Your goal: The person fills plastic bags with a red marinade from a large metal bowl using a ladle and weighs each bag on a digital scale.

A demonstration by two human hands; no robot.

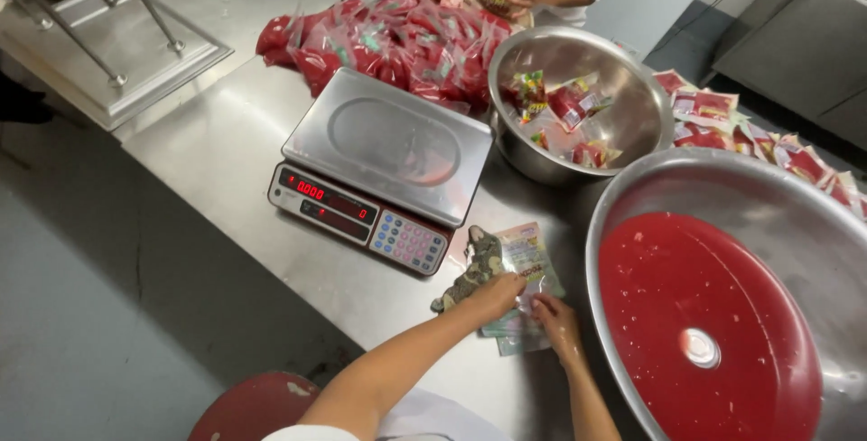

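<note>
Partly hidden under both hands, empty pouches (528, 265) lay on the desk (226, 148); left hand (495, 297) and right hand (555, 319) pinched the top one, fingertips obscured.

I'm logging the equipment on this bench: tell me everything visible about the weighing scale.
The weighing scale is a flat bench model with a bare, shiny steel platter that mirrors its surroundings. Its pale front panel slopes toward the person, with lit red digit displays and a pad of blue and pink keys. It sits level on the steel table, beside a steel bowl; neither hand touches it.
</note>
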